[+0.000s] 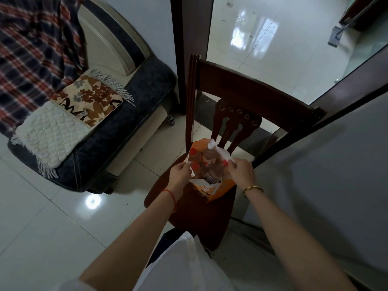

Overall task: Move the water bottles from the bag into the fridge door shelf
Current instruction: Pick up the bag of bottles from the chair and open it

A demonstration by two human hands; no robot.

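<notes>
Both forearms reach down and forward over the chair seat. Left hand: fingers curled, pinching the left rim of the bag. Right hand: likewise pinching the right rim, so the mouth is spread between them. Water bottles are inside the bag, directly between and just below the two hands. They stand roughly upright, long axes toward the camera, red caps topmost. Neither hand touches a bottle. Judgement: both hands about equally near; a straight downward reach onto a cap should serve. Beyond, right: grey panel, possibly the fridge. Far left: sofa.
</notes>
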